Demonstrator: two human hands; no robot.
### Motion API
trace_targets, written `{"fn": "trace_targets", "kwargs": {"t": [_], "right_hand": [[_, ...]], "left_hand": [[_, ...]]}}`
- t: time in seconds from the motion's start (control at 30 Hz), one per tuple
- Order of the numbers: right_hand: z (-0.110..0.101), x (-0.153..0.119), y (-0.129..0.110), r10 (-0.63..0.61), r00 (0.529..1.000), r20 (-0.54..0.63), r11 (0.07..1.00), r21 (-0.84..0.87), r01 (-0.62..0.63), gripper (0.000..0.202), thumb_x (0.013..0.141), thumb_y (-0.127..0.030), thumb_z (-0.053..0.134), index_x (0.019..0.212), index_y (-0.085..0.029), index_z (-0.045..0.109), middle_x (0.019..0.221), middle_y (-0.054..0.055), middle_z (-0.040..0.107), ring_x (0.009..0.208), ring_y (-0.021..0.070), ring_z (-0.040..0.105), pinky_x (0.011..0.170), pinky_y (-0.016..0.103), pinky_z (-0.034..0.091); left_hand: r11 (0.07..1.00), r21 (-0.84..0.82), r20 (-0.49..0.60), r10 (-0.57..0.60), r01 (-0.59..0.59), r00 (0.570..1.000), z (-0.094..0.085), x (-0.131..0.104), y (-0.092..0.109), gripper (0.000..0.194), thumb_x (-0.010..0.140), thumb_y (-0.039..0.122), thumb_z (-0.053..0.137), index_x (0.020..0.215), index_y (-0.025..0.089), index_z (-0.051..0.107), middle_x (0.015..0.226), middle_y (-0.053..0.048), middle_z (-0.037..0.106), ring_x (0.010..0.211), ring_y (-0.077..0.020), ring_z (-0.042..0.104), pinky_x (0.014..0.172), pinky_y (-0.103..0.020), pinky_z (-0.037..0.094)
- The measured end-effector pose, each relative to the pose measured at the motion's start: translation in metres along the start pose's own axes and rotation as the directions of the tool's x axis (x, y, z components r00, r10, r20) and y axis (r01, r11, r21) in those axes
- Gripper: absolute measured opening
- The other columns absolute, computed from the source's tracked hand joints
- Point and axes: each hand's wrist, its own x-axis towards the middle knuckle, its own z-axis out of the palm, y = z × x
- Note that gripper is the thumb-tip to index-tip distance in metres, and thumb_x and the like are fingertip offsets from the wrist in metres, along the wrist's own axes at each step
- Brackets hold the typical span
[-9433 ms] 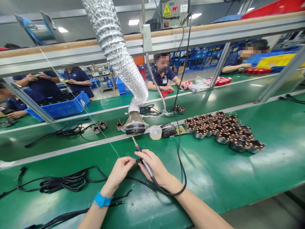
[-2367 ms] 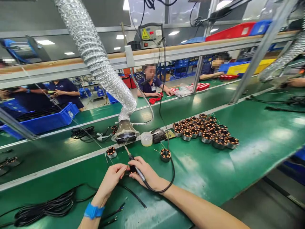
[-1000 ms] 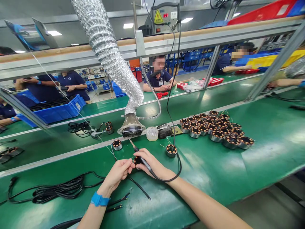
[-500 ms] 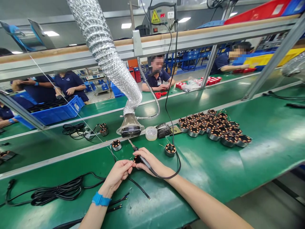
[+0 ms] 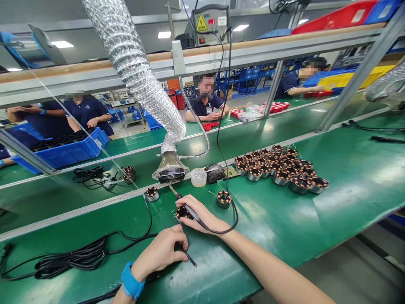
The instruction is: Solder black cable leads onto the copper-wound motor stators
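My right hand (image 5: 198, 213) holds a soldering iron (image 5: 190, 212) along its fingers, tip pointing up and left. The same hand also grips a copper-wound stator (image 5: 182, 213) on the green bench. My left hand (image 5: 167, 249), with a blue wristband (image 5: 132, 280), is curled over a black cable (image 5: 191, 258) just below the stator; its thumb and fingers are apart, and whether they touch the cable is unclear. Another stator (image 5: 152, 194) sits behind, beside the cable, and one more (image 5: 224, 199) with thin wires stands to the right.
Many stators (image 5: 281, 166) are grouped at the right. A fume hood (image 5: 171, 168) hangs above the bench's back rail, beside a round clear container (image 5: 198, 177). A coiled black cable (image 5: 72, 259) lies left. Across the bench are people and a blue bin (image 5: 63, 152).
My left hand has left the stator and moved down toward the black cable, its fingers parting. The right hand keeps the iron and stator. The view has shifted slightly.
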Motion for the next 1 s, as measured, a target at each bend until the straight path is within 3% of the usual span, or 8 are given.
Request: {"fn": "trace_targets", "kwargs": {"t": [0.17, 0.27, 0.4, 0.7, 0.87, 1.0], "right_hand": [[0.000, 0.000, -0.001, -0.009, 1.000, -0.019, 0.999, -0.039, 0.008, 0.053, 0.080, -0.010, 0.068, 0.128, -0.023, 0.050, 0.118, 0.007, 0.053, 0.103, 0.0177, 0.057, 0.092, 0.031, 0.048], [0.002, 0.000, -0.003, -0.025, 0.997, -0.080, 0.998, -0.056, 0.020, 0.051, 0.081, -0.011, 0.067, 0.128, -0.023, 0.051, 0.118, 0.007, 0.053, 0.102, 0.0180, 0.057, 0.092, 0.032, 0.049], [0.008, 0.001, -0.012, -0.035, 0.980, -0.196, 0.999, -0.012, 0.034, 0.042, 0.087, -0.011, 0.060, 0.126, -0.024, 0.052, 0.110, 0.006, 0.054, 0.100, 0.0167, 0.059, 0.091, 0.031, 0.050], [0.019, 0.001, -0.023, -0.013, 0.962, -0.271, 0.990, 0.134, 0.051, 0.034, 0.090, -0.014, 0.057, 0.122, -0.025, 0.053, 0.106, 0.004, 0.050, 0.086, 0.0130, 0.060, 0.080, 0.028, 0.055], [0.019, 0.001, -0.027, 0.012, 0.961, -0.276, 0.985, 0.167, 0.036, 0.034, 0.088, -0.012, 0.057, 0.120, -0.025, 0.054, 0.102, 0.004, 0.052, 0.088, 0.0143, 0.059, 0.083, 0.029, 0.053], [0.020, 0.001, -0.031, 0.008, 0.961, -0.276, 0.980, 0.192, 0.047, 0.036, 0.087, -0.010, 0.057, 0.120, -0.025, 0.054, 0.101, 0.003, 0.052, 0.086, 0.0140, 0.060, 0.083, 0.030, 0.052]], "left_hand": [[0.997, -0.081, -0.005, 0.001, -0.002, 1.000, -0.015, -0.006, 0.006, 0.015, 0.080, 0.033, 0.071, 0.076, 0.019, 0.067, 0.080, -0.002, 0.064, 0.074, -0.0164, 0.054, 0.067, -0.025, 0.037], [0.940, -0.337, -0.157, -0.109, 0.051, 0.981, -0.029, -0.008, 0.003, 0.024, 0.083, 0.041, 0.066, 0.081, 0.017, 0.066, 0.071, -0.001, 0.061, 0.066, -0.0146, 0.051, 0.062, -0.024, 0.037], [0.829, -0.559, -0.326, -0.246, 0.024, 0.913, -0.034, -0.004, -0.002, 0.040, 0.078, 0.049, 0.068, 0.095, 0.012, 0.070, 0.062, -0.001, 0.058, 0.060, -0.0148, 0.053, 0.061, -0.025, 0.040], [0.807, -0.589, -0.364, -0.223, -0.039, 0.904, -0.019, 0.004, -0.002, 0.036, 0.078, 0.047, 0.068, 0.089, 0.012, 0.070, 0.060, 0.000, 0.054, 0.056, -0.0126, 0.048, 0.057, -0.024, 0.038], [0.829, -0.556, -0.376, -0.190, -0.057, 0.907, -0.017, 0.005, 0.000, 0.042, 0.088, 0.051, 0.058, 0.070, 0.014, 0.066, 0.058, 0.000, 0.054, 0.055, -0.0112, 0.042, 0.056, -0.023, 0.034], [0.817, -0.571, -0.431, -0.222, -0.074, 0.875, -0.011, 0.006, -0.001, 0.036, 0.084, 0.049, 0.065, 0.080, 0.013, 0.072, 0.061, -0.001, 0.060, 0.058, -0.0129, 0.049, 0.058, -0.023, 0.038]]}}
